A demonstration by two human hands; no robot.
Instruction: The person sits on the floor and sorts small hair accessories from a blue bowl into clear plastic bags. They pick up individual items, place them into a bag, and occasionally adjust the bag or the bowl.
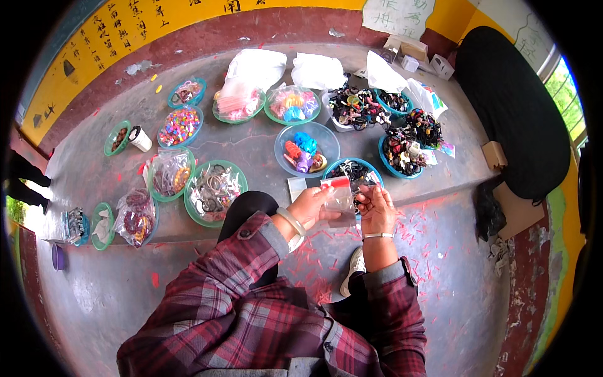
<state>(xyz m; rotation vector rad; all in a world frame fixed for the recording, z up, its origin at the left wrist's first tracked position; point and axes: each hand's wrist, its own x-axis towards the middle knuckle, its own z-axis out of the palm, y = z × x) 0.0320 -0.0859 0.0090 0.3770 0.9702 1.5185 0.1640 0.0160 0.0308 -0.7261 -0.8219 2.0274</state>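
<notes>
My left hand (308, 209) pinches a small clear plastic bag (341, 206) with a red strip along its top, held up in front of my knees. Close beside the bag's right edge, the fingers of my right hand (379, 215) are closed together; whatever they hold is too small and dark to make out. Just beyond both hands sits a blue basket (379, 173) of black hair ties, partly hidden by the bag and my fingers. A pale flat packet (296, 187) lies by my left fingertips.
Several bowls stand on the raised floor: a green basket (240, 221) of metallic rings, a clear bowl (284, 162) with colourful bundles, a basket (200, 119) of bright beads. A paper cup (141, 139) stands left. Red scraps (414, 242) litter the lower floor. A black covered object (502, 107) leans right.
</notes>
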